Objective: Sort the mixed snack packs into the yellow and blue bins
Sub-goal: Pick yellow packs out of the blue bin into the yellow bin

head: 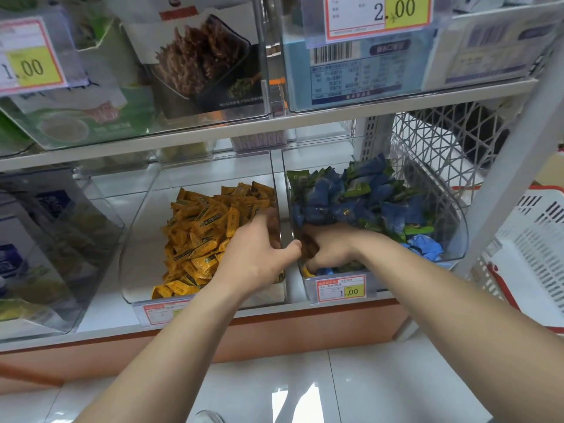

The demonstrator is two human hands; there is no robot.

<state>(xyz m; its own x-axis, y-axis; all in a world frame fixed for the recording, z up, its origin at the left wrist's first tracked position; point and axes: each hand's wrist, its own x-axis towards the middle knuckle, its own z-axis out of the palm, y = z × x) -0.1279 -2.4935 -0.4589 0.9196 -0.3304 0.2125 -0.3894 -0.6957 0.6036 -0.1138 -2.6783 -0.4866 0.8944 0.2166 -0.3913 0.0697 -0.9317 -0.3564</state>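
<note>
Two bare forearms are extended from the near edge to the lower shelf (100, 312). The left hand (259, 251) is held over the right side of the yellow bin (143, 239), its blurred fingers stretched above the yellow packs (198, 227) with the thumb spread wide; nothing is seen to be gripped. The right hand (328, 248) is sunk in the front-left corner of the blue bin (451, 233), fingers curled round a brownish-orange clump (308, 247), judged to be stray yellow packs. Picking strays out of the blue packs (335, 203) appears to be in hand. Next, the clump would need carrying across and releasing.
</note>
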